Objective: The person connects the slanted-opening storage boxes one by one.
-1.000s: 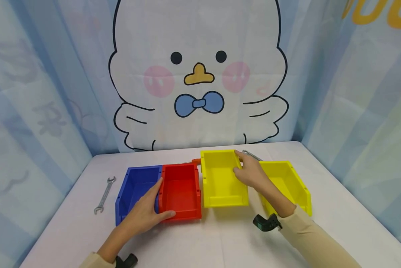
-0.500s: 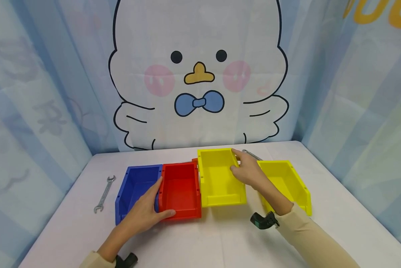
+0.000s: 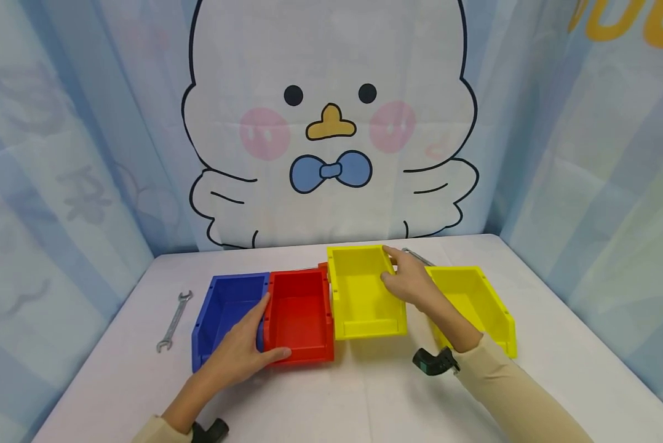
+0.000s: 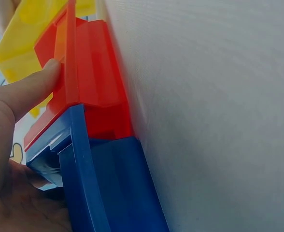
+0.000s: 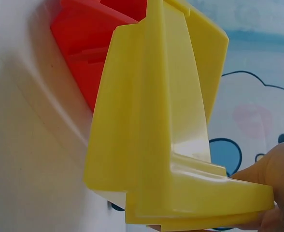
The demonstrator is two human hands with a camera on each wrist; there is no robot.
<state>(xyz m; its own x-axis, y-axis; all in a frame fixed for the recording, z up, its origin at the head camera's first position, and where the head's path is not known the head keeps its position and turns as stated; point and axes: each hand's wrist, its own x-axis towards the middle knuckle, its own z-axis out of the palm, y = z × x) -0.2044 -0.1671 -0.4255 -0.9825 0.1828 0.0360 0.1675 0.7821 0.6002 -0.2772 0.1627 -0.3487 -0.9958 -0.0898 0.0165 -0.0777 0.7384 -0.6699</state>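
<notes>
My right hand (image 3: 411, 280) pinches the right wall of a yellow bin (image 3: 367, 292), which is raised off the table against the right side of a red bin (image 3: 301, 314). The right wrist view shows the fingers (image 5: 277, 181) on the rim of that yellow bin (image 5: 180, 121). My left hand (image 3: 240, 351) lies over the wall where the red bin meets a blue bin (image 3: 232, 307), its thumb at the red bin's front edge. In the left wrist view the thumb (image 4: 38, 87) touches the red bin (image 4: 101, 72), beside the blue bin (image 4: 122, 183).
A second yellow bin (image 3: 472, 301) stands to the right, partly behind my right forearm. One wrench (image 3: 173, 321) lies at the left, and another metal tool (image 3: 418, 256) at the back right. Something red-orange (image 3: 323, 266) shows behind the red bin. A printed curtain surrounds the table.
The raised yellow bin has moved slightly left, close against the red bin, together with my right hand. My left hand has stayed in place.
</notes>
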